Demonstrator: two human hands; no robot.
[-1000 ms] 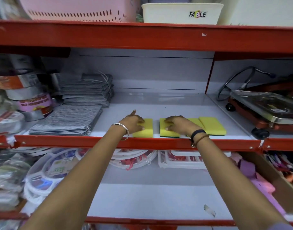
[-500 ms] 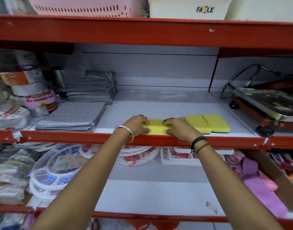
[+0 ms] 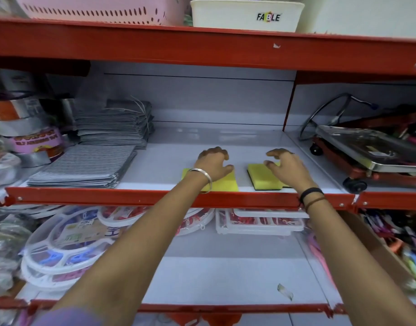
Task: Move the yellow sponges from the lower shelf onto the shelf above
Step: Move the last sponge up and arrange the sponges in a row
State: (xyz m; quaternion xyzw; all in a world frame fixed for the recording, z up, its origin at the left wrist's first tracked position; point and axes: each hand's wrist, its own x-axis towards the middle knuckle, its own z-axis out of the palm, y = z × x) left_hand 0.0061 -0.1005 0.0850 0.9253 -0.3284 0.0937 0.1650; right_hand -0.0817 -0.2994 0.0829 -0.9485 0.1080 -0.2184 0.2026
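Sponges: two yellow sponges lie at the front edge of the middle shelf (image 3: 202, 142), centre of the frame; the left sponge (image 3: 222, 183) sits partly under the left wrist, the right sponge (image 3: 261, 176) just left of the right hand.
Long axis: each sponge seems to run front to back, into the shelf, dark scrub side down on the right one.
Left hand (image 3: 213, 164): fingers curled and loose, above the far end of the left sponge, gripping nothing.
Right hand (image 3: 288, 167): fingers spread and empty, above and slightly beyond the right sponge; more sponges may lie hidden under it, I cannot tell.
Nearer hand: each hand has its own sponge directly below and toward the front edge.
Lower shelf (image 3: 226, 267): no yellow sponge visible, lower centre.
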